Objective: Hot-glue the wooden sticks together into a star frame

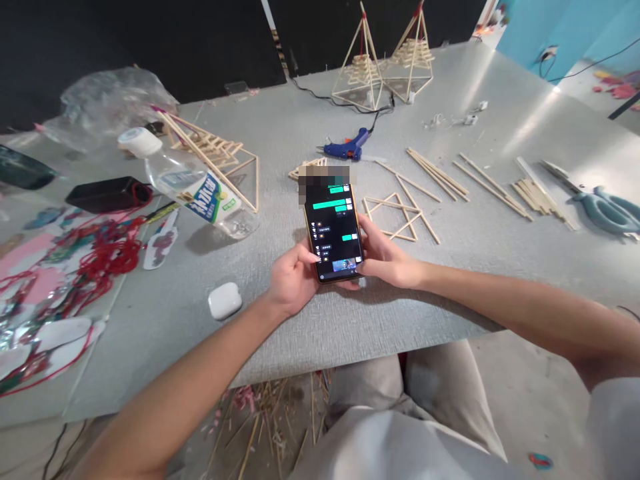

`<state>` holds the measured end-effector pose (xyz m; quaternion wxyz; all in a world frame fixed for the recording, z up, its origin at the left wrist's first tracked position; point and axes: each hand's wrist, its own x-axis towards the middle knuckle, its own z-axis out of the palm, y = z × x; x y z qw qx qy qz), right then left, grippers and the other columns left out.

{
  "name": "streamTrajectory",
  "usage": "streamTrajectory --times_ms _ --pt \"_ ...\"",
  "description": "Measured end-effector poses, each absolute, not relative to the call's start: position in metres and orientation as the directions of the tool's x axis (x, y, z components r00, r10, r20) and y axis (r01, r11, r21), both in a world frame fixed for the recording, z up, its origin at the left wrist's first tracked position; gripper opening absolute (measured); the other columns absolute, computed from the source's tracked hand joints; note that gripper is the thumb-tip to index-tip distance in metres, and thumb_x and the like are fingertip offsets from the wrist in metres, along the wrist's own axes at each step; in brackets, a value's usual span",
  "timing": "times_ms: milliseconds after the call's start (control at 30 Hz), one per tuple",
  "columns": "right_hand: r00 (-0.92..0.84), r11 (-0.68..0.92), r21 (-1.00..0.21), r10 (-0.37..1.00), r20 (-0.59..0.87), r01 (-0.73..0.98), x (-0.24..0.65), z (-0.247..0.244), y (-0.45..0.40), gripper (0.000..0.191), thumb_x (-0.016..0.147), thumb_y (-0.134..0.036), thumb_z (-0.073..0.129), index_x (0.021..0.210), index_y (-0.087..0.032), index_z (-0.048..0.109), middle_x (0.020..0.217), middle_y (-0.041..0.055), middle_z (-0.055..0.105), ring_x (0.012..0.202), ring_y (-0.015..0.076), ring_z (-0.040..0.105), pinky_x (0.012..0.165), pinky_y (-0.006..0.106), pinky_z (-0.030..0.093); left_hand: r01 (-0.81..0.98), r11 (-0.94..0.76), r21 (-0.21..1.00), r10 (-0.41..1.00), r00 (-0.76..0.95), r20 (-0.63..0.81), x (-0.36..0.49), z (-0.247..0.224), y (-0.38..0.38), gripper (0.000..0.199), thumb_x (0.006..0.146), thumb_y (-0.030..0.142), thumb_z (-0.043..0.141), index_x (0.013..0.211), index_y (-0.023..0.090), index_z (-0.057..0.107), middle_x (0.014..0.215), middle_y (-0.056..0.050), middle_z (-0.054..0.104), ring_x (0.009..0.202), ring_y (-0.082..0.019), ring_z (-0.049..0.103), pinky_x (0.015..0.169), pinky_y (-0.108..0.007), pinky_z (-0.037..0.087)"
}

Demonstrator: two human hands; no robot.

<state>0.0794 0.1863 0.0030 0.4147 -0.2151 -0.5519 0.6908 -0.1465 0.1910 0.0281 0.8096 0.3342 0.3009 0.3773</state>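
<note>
A smartphone [334, 230] with a lit chat screen is held upright over the table's front edge. My left hand [295, 279] grips its lower left side, thumb at the screen's edge. On the other side my right hand [387, 257] closes round the lower right edge, its thumb near the bottom corner. Behind the phone lies a small stick piece [309, 167], partly hidden. Right of it is a star-shaped frame of thin wooden sticks [393, 217]. A blue glue gun [345, 145] rests farther back.
A clear bottle [200, 193] and a white earphone case [225, 301] stand to the left, near tangled red cord [107, 260]. Loose sticks [437, 173] and scissors [600, 203] lie right. Stick pyramids [363, 67] stand at the back of the grey table [280, 347].
</note>
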Motion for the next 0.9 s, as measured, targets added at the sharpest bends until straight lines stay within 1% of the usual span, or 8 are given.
streamTrajectory --times_ms 100,233,367,467,600,733,833,900 --pt "-0.554 -0.013 -0.944 0.812 0.183 -0.331 0.076 -0.002 0.185 0.098 0.092 -0.026 0.09 0.17 -0.037 0.031 0.112 -0.001 0.071 0.085 0.0181 0.072 0.07 0.032 0.061 -0.372 0.473 0.799 0.819 0.519 -0.243 -0.144 0.03 0.189 0.059 0.073 0.026 0.07 0.131 0.019 0.074 0.13 -0.012 0.086 0.125 -0.045 0.083 0.106 -0.077 0.071" --pt "-0.574 0.004 -0.942 0.793 0.207 -0.334 0.074 -0.003 0.183 0.097 0.097 -0.029 0.091 0.169 -0.035 0.025 0.104 -0.0042 0.07 0.075 0.0151 0.07 0.067 0.031 0.061 -0.373 0.427 0.824 0.856 0.46 -0.236 -0.143 0.029 0.189 0.052 0.071 0.028 0.072 0.122 0.021 0.076 0.124 -0.01 0.086 0.13 -0.044 0.079 0.112 -0.073 0.069" --pt "-0.546 0.029 -0.946 0.811 0.211 -0.323 0.074 -0.001 0.183 0.096 0.095 -0.025 0.094 0.165 -0.033 0.029 0.109 -0.0028 0.071 0.079 0.0146 0.073 0.071 0.031 0.064 -0.365 0.405 0.838 0.87 0.437 -0.23 -0.142 0.027 0.189 0.051 0.068 0.03 0.073 0.119 0.021 0.077 0.123 -0.009 0.085 0.129 -0.043 0.078 0.115 -0.069 0.067" --pt "-0.543 0.034 -0.943 0.811 0.219 -0.33 0.073 -0.001 0.183 0.095 0.095 -0.025 0.094 0.164 -0.034 0.029 0.109 -0.0036 0.07 0.077 0.0136 0.072 0.07 0.03 0.063 -0.363 0.402 0.841 0.873 0.427 -0.233 -0.142 0.025 0.189 0.049 0.066 0.031 0.074 0.114 0.021 0.077 0.121 -0.008 0.086 0.126 -0.042 0.079 0.115 -0.069 0.067" --pt "-0.556 0.036 -0.95 0.804 0.212 -0.311 0.074 -0.003 0.183 0.1 0.094 -0.026 0.093 0.168 -0.034 0.026 0.112 -0.0016 0.072 0.081 0.0156 0.073 0.072 0.032 0.063 -0.365 0.398 0.842 0.876 0.424 -0.23 -0.143 0.025 0.189 0.051 0.069 0.03 0.073 0.119 0.021 0.077 0.12 -0.009 0.086 0.127 -0.042 0.08 0.114 -0.07 0.068" --pt "-0.557 0.012 -0.952 0.809 0.189 -0.307 0.079 -0.002 0.185 0.097 0.091 -0.026 0.084 0.171 -0.035 0.029 0.117 0.0012 0.073 0.086 0.0185 0.072 0.07 0.032 0.06 -0.348 0.439 0.829 0.835 0.498 -0.233 -0.144 0.026 0.189 0.063 0.071 0.027 0.074 0.133 0.022 0.073 0.136 -0.011 0.084 0.129 -0.045 0.08 0.104 -0.074 0.073" --pt "-0.507 -0.013 -0.958 0.85 0.141 -0.288 0.083 0.0 0.187 0.092 0.087 -0.027 0.08 0.17 -0.035 0.041 0.124 0.0045 0.074 0.102 0.0238 0.073 0.081 0.036 0.063 -0.337 0.437 0.834 0.83 0.508 -0.23 -0.145 0.027 0.188 0.07 0.071 0.024 0.076 0.14 0.022 0.07 0.144 -0.013 0.082 0.13 -0.047 0.079 0.098 -0.075 0.075" --pt "-0.485 -0.026 -0.962 0.867 0.114 -0.273 0.084 0.001 0.188 0.09 0.084 -0.027 0.08 0.168 -0.035 0.047 0.125 0.005 0.076 0.108 0.0263 0.073 0.089 0.04 0.064 -0.319 0.436 0.842 0.832 0.5 -0.242 -0.145 0.027 0.187 0.07 0.072 0.022 0.077 0.142 0.023 0.069 0.145 -0.014 0.081 0.131 -0.048 0.079 0.096 -0.077 0.075"
